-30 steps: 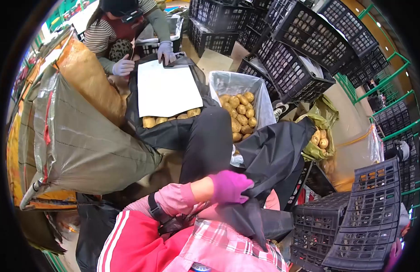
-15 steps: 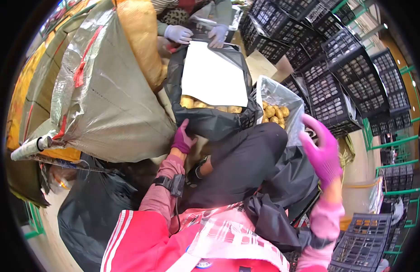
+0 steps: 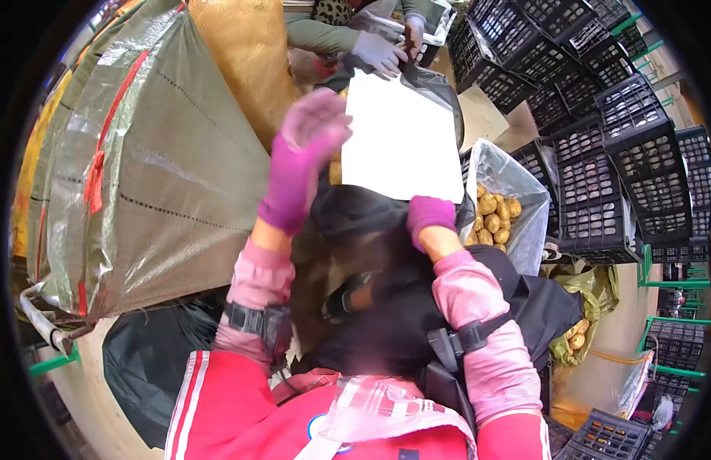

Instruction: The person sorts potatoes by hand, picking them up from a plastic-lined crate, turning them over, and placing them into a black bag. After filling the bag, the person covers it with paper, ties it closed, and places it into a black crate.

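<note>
A white sheet (image 3: pixel 401 138) covers most of the potatoes (image 3: pixel 335 173) in a crate lined with a black plastic liner (image 3: pixel 355 211). My left hand (image 3: pixel 306 149), in a purple-pink glove, is raised beside the sheet's left edge. Its fingers are blurred but apart, and nothing shows in them. At the crate's near right corner, my right hand (image 3: pixel 432 218), gloved alike, is closed against the liner and the sheet's near edge. Its fingertips are hidden, so what they grip cannot be made out.
Across the crate, another person's gloved hands (image 3: pixel 382 54) handle the liner's far side. To the right stands a lined crate of potatoes (image 3: pixel 516 195). Stacked black crates (image 3: pixel 593 176) rise behind it. A large grey-green woven sack (image 3: pixel 164 176) fills the left side.
My left hand has risen from the crate's near left corner to the sheet's left side. My right hand has come in from the right to the near edge. The other person's hands have shifted right.
</note>
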